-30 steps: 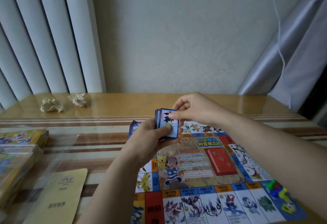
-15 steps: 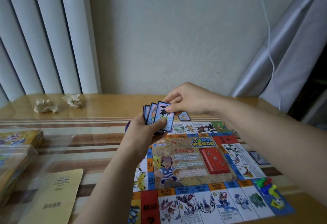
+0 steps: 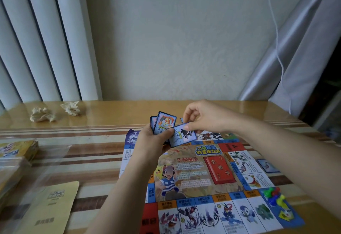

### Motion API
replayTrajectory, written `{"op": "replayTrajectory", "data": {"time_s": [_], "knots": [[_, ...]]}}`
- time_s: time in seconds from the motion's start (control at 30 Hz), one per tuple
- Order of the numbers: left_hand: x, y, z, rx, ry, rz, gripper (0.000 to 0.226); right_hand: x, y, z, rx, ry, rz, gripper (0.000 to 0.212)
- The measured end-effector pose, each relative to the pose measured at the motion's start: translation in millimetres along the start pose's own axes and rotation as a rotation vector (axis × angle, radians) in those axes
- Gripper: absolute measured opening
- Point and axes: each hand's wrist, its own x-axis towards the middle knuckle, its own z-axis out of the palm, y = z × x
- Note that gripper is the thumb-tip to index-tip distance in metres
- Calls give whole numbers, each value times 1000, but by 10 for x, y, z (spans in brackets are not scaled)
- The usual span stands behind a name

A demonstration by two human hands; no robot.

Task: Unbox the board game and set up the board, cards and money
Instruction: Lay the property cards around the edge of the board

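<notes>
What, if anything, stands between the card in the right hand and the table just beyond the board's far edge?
Nothing visible does. The right hand pinches the card over the board's far edge; the left hand grips the deck beside it. The right hand hides part of that table strip, so it cannot be fully checked.

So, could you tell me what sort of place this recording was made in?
Probably a room in a home: a glossy wooden table set against a plain wall, vertical blinds and a grey curtain either side, and a board game laid out.
</notes>
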Motion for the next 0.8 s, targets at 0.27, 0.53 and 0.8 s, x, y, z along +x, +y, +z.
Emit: {"op": "replayTrajectory", "data": {"time_s": [0.27,0.53,0.8], "knots": [[183,-41,381,-352,166,3,11,265,816,-450,383,141,235,14],[355,-108,369,-447,168,-71,7,724,1679,-58,336,517,500,16],[411,-147,303,-448,184,-79,7,940,1780,87,138,425,483,16]]}}
